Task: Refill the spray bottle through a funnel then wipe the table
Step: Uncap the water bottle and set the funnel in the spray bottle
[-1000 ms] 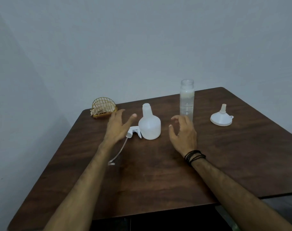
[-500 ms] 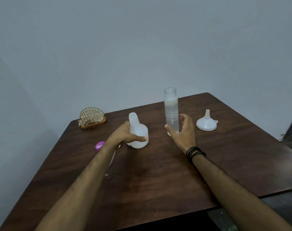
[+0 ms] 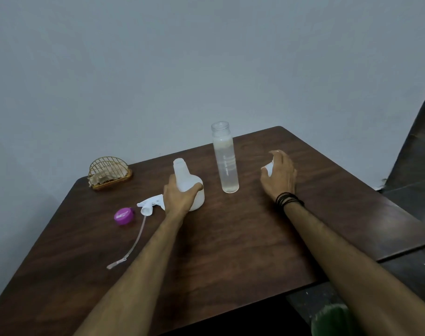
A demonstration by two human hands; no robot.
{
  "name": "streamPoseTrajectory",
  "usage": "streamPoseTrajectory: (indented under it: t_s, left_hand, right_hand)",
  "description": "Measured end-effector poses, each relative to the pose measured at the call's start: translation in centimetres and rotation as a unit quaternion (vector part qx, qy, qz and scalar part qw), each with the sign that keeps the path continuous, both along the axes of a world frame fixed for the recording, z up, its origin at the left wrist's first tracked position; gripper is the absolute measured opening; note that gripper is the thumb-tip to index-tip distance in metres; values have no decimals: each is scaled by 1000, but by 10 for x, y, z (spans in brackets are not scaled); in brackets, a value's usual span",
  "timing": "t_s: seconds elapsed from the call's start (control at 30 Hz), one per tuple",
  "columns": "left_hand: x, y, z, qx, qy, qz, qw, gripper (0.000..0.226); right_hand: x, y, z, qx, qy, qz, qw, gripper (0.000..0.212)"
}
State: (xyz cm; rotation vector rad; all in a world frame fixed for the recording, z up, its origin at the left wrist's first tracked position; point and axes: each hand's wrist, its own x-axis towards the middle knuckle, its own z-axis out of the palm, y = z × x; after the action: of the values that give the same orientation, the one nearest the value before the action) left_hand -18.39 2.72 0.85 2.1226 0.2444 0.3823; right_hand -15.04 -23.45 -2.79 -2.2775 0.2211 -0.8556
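Non-task items noted on table and floor

Gold wire holder (image 3: 109, 172) with crumpled paper at far left corner; purple cap (image 3: 124, 216) near left edge; green bin (image 3: 331, 320) on floor, near right.

Table (image 3: 230, 251): dark wood-grain, slight sheen. Spray bottle (image 3: 194, 190): matt translucent white plastic. Tall bottle (image 3: 225, 161): clear, smooth, glossy. Trigger head (image 3: 149, 204): white plastic w/ clear tube. Cap (image 3: 124, 216): glossy purple plastic. Holder (image 3: 109, 171): gold wire metal.
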Motion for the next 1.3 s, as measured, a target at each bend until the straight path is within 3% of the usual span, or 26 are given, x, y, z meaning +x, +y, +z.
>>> streamPoseTrajectory:
  t_s: [0.13,0.27,0.43,0.53,0.67,0.8,0.87,0.97,1.07,1.17,1.3]
  left_hand:
    - [-3,-1,-8,18,-30,6,999,67]
    - [-2,2,-18,10,-54,9,998,69]
    - [0,-1,-24,-3,-81,28,996,69]
    - [1,-2,-26,-14,-92,34,995,70]
    - [1,-3,-27,-20,-103,36,994,72]
    - [-1,-2,-28,-21,-102,22,994,74]
    - [-1,-1,-29,-23,-104,12,994,76]
    - [0,0,-30,-27,-104,5,994,75]
    - [2,1,-31,-28,-103,0,994,75]
    - [4,3,-32,-33,-110,-7,993,72]
    - [4,5,-33,-48,-113,-30,992,72]
  right_hand:
    - [-2,-2,1,66,-23,28,997,28]
    - [-4,-1,4,67,-34,24,997,24]
    - [-10,5,8,153,-22,16,988,30]
    - [-21,11,10,219,-39,65,973,36]
    - [-36,24,14,254,-62,139,955,13]
    - [-53,31,16,375,19,219,901,4]
    - [-61,31,11,338,73,258,902,9]
    - [-69,31,4,209,156,291,921,18]
    - [-71,38,10,91,186,330,921,25]
    - [-71,53,26,-8,242,355,903,51]
    - [-73,77,43,22,258,369,893,81]
